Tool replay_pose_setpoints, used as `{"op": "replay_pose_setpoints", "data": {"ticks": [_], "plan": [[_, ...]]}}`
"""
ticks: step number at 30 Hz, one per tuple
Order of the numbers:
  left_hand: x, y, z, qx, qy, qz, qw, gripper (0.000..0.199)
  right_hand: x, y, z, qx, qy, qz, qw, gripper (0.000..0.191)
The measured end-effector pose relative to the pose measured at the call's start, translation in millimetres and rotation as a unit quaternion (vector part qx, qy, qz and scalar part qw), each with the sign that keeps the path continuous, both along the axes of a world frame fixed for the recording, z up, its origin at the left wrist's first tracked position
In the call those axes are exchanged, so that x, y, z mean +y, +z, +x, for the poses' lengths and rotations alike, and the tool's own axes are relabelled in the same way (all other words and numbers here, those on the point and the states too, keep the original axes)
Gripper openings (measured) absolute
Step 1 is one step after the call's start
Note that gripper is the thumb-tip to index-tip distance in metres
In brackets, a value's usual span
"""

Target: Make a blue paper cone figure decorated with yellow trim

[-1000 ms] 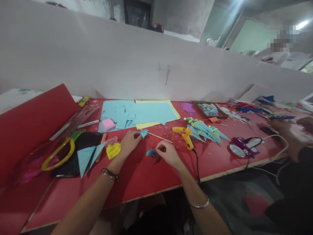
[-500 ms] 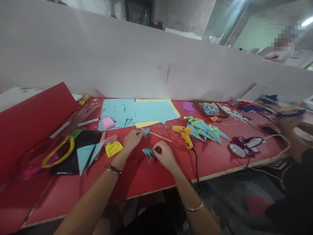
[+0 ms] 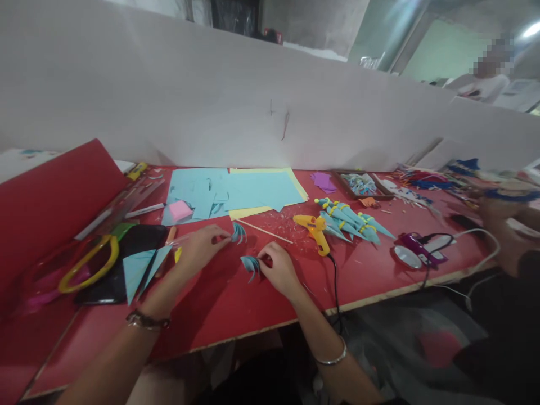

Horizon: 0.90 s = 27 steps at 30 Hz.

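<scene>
My left hand (image 3: pixel 205 245) pinches one end of a small blue paper piece (image 3: pixel 238 232), fringed into curling strips, just above the red table. In my right hand (image 3: pixel 276 269), thumb and fingertips close on a second fringed blue paper piece (image 3: pixel 250 266), its strips hanging down. The two pieces are apart. Behind them a thin wooden stick (image 3: pixel 265 231) lies on the table. To the right of my right hand rests a yellow glue gun (image 3: pixel 314 232) with its black cable, and beyond it a pile of blue paper cones (image 3: pixel 350 219) with yellow bands.
Blue paper sheets (image 3: pixel 261 188) and a pink pad (image 3: pixel 180 210) lie at the back. On the left are yellow-handled scissors (image 3: pixel 90 264), a black phone-like slab (image 3: pixel 105 284) and folded blue paper (image 3: pixel 138 271). A scrap tray (image 3: pixel 382 196) and a purple device (image 3: pixel 422 250) sit right, near another person's arm (image 3: pixel 506 236).
My left hand has moved left and turned, showing more of its fringed paper. My right hand stays almost in place, still holding its piece. The view has shifted slightly.
</scene>
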<state>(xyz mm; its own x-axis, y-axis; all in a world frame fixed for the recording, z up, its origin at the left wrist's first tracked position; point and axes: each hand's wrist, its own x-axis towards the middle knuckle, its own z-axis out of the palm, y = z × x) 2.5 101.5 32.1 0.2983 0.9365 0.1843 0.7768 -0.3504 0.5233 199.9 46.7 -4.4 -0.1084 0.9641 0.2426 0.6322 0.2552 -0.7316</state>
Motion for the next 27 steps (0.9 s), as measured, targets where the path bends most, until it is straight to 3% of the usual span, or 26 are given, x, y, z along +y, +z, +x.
{"op": "replay_pose_setpoints", "data": {"ticks": [4,10,20,27], "plan": [[-15.4,6.7,-11.9,0.072,-0.029,0.003,0.997,0.026,0.2,1.8,1.2,-0.016,0.008,-0.006,1.000,0.009],[-22.3,0.4,-14.3,0.124,-0.053,0.018,0.991,0.028,-0.6,2.1,1.8,-0.025,0.010,-0.008,1.000,0.010],[-17.2,-8.8,-20.1,0.085,-0.059,0.022,0.994,0.023,-0.5,3.1,1.1,-0.032,0.011,-0.007,0.999,0.010],[-19.8,-1.4,-27.3,0.074,-0.067,0.037,0.994,0.024,-0.8,2.8,1.2,-0.040,0.007,-0.012,0.999,0.011]]}}
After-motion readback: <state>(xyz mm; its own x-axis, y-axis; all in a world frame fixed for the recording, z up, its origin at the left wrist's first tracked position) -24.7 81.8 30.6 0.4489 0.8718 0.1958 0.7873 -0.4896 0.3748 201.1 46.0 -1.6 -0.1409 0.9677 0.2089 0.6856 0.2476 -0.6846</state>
